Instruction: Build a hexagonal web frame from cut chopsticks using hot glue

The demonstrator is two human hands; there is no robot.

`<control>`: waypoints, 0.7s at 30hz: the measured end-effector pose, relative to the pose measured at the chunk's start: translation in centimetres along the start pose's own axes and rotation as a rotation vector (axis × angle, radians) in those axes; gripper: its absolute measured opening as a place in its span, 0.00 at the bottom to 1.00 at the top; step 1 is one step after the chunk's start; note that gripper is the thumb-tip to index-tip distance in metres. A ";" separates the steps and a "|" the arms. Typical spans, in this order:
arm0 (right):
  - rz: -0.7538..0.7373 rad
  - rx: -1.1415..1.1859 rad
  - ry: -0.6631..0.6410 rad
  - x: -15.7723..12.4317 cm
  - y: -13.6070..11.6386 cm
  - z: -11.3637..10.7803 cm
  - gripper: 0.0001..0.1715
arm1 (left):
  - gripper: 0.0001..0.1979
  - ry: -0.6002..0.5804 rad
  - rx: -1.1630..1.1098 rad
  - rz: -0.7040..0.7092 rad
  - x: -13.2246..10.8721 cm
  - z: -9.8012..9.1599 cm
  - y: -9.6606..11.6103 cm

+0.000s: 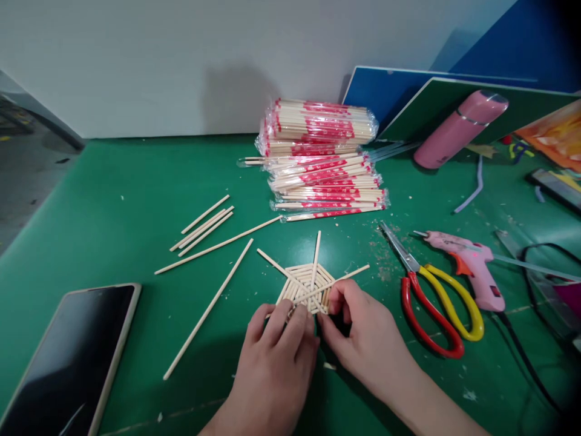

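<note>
Left hand (pixel 276 357): fingers drawn close together and bent, tips pressing on the near-left edge of the stick web (pixel 308 280). The thumb is hidden, so whether it pinches the edge cannot be told.

Right hand (pixel 363 339): thumb and forefinger pinched on the web's near-right edge, the other fingers curled under.

Stick web: flat on the green table (pixel 136 175), just beyond both sets of fingertips, between the hands and the stack further back. It is six-sided with short sticks laid ring on ring and has no single long axis. Its spokes jut outward, one straight away from the person, one to the far left and one to the right.

Short stick offcut (pixel 329 366): on the table between the two hands.

Long stick (pixel 209 309): left of the hands, running diagonally away to the right.

Loose sticks (pixel 204 229): a small group further left, on the same diagonal.

Phone (pixel 68 357): near left corner, screen dark.

Wrapped chopstick bundles (pixel 322 154): stacked beyond the web, lying crosswise.

Scissors (pixel 431 303): right of the right hand, blades pointing away.

Glue gun (pixel 467 266): just beyond the scissors, nozzle pointing left.

Pink bottle (pixel 458 130): far right, lying against leaning boards.
</note>
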State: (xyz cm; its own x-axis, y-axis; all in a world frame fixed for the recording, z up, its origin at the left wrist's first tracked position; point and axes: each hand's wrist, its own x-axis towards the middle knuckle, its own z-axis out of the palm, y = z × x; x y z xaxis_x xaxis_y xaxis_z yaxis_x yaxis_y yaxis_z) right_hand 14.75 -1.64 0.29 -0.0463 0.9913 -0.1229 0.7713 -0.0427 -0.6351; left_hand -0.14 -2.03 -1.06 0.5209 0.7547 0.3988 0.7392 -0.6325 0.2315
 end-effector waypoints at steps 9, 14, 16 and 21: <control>0.006 0.007 0.001 0.1 -0.3 0.1 0.09 | 0.12 0.035 0.006 0.001 -0.2 -0.1 0.1; -0.014 0.015 0.016 0.1 -0.2 0.1 0.09 | 0.12 0.032 0.026 0.007 -0.2 -0.2 0.2; -0.021 0.085 0.021 -0.1 -0.1 -0.1 0.08 | 0.12 0.034 0.029 0.018 -0.3 -0.2 0.1; -0.039 0.303 0.224 -1.2 1.0 -1.0 0.05 | 0.14 -0.011 -0.045 0.021 0.0 -0.8 -0.2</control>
State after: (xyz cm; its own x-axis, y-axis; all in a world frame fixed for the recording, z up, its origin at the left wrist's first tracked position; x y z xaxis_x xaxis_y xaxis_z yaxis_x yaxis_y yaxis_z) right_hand 16.18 -2.76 0.55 0.0941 0.9941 0.0540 0.5469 -0.0063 -0.8371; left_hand -0.65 -2.06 -0.44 0.5407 0.7430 0.3944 0.7082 -0.6551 0.2632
